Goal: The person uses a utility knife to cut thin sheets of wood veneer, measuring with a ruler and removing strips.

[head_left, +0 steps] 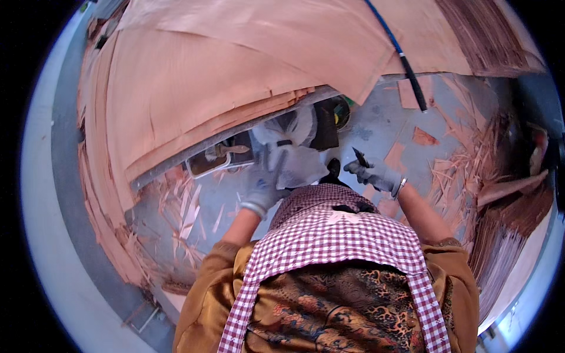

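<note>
My left hand [262, 187], in a grey glove, hangs below the near edge of a stack of thin pinkish wood veneer sheets [235, 70]. Its fingers look stretched out and apart, though motion blurs them, and I see nothing held in them. Beside it is a translucent plastic bag [301, 167]; whether they touch I cannot tell. My right hand [379, 176], also gloved, is closed around a small dark tool [359, 157] that looks like a knife, its tip pointing up and away. That hand is over the floor, apart from the sheets.
A blue rod with a black handle [414, 82] overhangs the stack's edge. A brush [234, 150] lies in a tray [203, 172] under it. Veneer scraps [453, 170] litter the floor at both sides. More stacked veneer [512, 235] stands at the right.
</note>
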`<act>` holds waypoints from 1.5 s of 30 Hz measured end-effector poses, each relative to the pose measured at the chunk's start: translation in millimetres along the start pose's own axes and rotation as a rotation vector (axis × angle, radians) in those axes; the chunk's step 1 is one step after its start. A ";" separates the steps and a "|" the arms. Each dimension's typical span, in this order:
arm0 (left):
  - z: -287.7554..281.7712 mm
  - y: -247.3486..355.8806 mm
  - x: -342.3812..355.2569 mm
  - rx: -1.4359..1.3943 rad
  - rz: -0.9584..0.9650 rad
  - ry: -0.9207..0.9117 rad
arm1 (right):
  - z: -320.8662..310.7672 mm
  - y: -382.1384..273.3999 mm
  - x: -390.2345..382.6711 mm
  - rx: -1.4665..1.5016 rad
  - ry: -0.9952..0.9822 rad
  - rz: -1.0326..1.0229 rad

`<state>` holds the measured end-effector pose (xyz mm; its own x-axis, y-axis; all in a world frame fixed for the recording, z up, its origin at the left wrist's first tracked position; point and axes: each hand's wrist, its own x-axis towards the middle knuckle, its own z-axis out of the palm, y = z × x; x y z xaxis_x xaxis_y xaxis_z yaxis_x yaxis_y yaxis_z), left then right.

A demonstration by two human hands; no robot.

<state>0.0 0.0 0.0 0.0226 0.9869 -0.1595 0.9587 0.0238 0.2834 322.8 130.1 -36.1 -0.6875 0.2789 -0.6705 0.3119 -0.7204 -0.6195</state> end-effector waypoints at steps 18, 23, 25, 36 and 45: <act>-17.7 -27.3 99.2 -1.782 -0.846 0.078 | 79.2 -25.8 55.0 -0.234 0.116 -0.166; -2.4 -37.9 92.4 -2.008 -0.851 0.027 | 116.1 -26.8 70.6 -0.106 0.181 -0.171; -15.8 -28.5 89.9 -1.898 -0.832 0.048 | 108.5 -22.5 70.5 -0.111 0.172 -0.221; 1.9 -41.2 87.3 -2.126 -0.672 0.023 | 114.1 -17.5 76.4 -0.108 0.284 -0.175; 15.5 -70.7 71.7 -2.687 -0.735 -0.089 | 121.4 -42.1 48.0 -0.075 0.282 -0.146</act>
<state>-61.8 66.6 -46.1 0.1316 0.7709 -0.6232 -0.9840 0.1777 0.0121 197.0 96.7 7.3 -0.5234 0.5483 -0.6522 0.2776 -0.6139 -0.7389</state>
